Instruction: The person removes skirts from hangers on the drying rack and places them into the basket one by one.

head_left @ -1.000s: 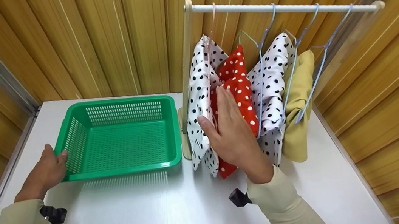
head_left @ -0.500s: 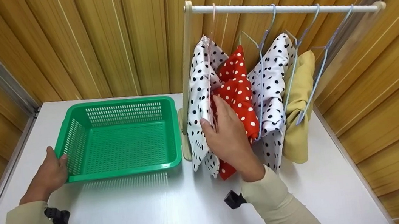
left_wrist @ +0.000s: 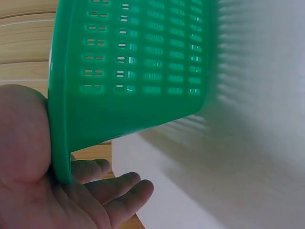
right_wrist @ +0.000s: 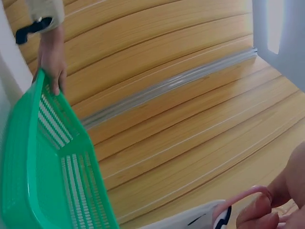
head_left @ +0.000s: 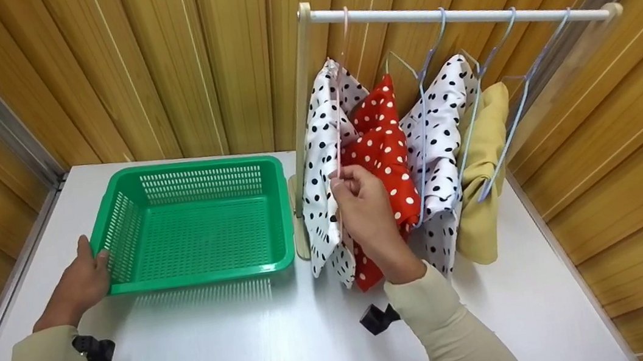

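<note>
In the head view my left hand (head_left: 78, 287) holds the left rim of a green perforated plastic basket (head_left: 198, 277), thumb over the rim. The left wrist view shows the fingers (left_wrist: 126, 186) beneath that rim. My right hand (head_left: 370, 214) pinches the wire of a pink hanger (head_left: 338, 108) between thumb and curled fingers; the right wrist view shows the pink bend (right_wrist: 243, 193) at the fingertips. White cloth with black dots (head_left: 318, 171) hangs on this hanger. Right behind the hand is red cloth with white dots (head_left: 388, 148).
A white rail (head_left: 387, 12) on a wooden stand (head_left: 302, 109) bears the hangers. Farther right hang another white dotted cloth (head_left: 438, 108) and a yellow cloth (head_left: 478, 235), by blue hangers (head_left: 518, 107). All stands on a white table (head_left: 226, 351) between wood-panelled walls (head_left: 161, 71).
My right hand has gone from flat, straight fingers beside the dotted cloth to pinching the pink hanger, moving slightly down. The left hand stays on the basket rim.
</note>
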Demonstrator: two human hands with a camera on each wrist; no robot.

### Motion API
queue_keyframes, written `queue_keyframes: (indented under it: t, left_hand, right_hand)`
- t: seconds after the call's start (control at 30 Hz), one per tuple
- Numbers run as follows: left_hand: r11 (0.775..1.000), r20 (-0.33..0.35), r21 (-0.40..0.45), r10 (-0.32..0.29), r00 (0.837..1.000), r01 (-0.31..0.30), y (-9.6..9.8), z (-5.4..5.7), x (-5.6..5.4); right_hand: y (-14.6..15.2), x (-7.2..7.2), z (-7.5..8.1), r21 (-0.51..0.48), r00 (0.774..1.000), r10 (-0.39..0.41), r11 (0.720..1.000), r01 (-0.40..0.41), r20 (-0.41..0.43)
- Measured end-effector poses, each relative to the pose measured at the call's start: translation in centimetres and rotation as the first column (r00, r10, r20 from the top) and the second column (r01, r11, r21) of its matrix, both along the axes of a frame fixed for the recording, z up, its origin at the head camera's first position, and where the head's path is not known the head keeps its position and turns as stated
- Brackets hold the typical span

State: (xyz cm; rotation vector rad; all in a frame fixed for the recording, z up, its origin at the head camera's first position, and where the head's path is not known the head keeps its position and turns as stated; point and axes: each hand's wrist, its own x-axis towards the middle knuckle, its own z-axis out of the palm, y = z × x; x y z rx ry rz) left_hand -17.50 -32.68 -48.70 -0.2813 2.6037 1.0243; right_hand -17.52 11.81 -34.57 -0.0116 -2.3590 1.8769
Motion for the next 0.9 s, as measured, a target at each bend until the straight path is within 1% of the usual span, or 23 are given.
queue_keyframes:
  t: [0.13,0.23,0.3,0.4,0.47,0.57,0.73,0.9]
  left_hand:
    - [1.000,0.012,-0.009,-0.001,1.000,0.001,-0.13,-0.17,0.04]
    - [1.000,0.019,-0.017,-0.004,1.000,0.004,-0.22,-0.25,0.01]
    - [1.000,0.016,-0.022,-0.006,1.000,0.006,-0.25,-0.34,-0.02]
    - [1.000,0.007,-0.026,-0.002,1.000,0.002,-0.30,-0.54,-0.04]
    - [1.000,-0.001,-0.023,-0.001,1.000,0.001,-0.32,-0.57,0.02]
    - [1.000,-0.011,-0.012,-0.002,1.000,0.002,-0.38,-0.57,0.14]
    - [1.000,-0.009,0.009,-0.009,1.000,0.009,-0.41,-0.42,0.25]
    - [1.000,0.003,0.017,-0.015,1.000,0.015,-0.42,-0.24,0.24]
  right_hand:
    - [-0.18,0.02,0.02,-0.160,0.999,-0.001,0.987,0.007,0.035]
    - [-0.27,0.13,0.18,-0.232,0.999,-0.016,0.972,0.026,0.044]
    - [-0.26,0.26,0.35,-0.250,0.998,-0.041,0.967,0.050,0.041]
    - [-0.18,0.43,0.60,-0.217,0.996,-0.083,0.972,0.087,0.027]
    - [-0.06,0.48,0.71,-0.177,0.994,-0.108,0.978,0.108,0.013]
    - [0.14,0.45,0.64,-0.142,0.991,-0.130,0.982,0.125,-0.027]
    - [0.43,0.53,0.45,-0.132,0.981,-0.160,0.980,0.146,-0.105]
    - [0.70,0.72,0.88,-0.134,0.972,-0.180,0.978,0.160,-0.152]
